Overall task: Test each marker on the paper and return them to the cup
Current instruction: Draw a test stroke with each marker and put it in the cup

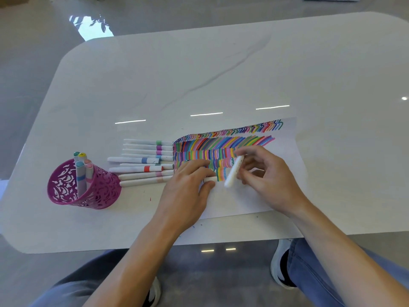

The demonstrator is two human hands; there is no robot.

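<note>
Markers are in three places on the white table (243, 69). Four of them stand upright in the purple cup (84, 185), which has a cut-out pattern and sits near the left edge of the table; their caps point up, one teal, one yellow, one light blue and one pink. To the right of the cup, a row of markers (146, 160) lies flat on the table, between the cup and the paper; I count about nine, each white with one colored band (green, purple, blue, red, pink and others), though the ones in the middle overlap and the count is not sure. One more marker (233, 172) is in the right hand (265, 176), whose fingers are closed around its upper end; the marker is tilted and its lower end is over the paper (290, 149). The left hand (188, 185) rests on the paper with its fingers curled around a small white piece (210, 179), perhaps a cap, but I cannot tell for sure. The paper carries four rows of short colored strokes, the lowest row ending just beside the two hands.
</note>
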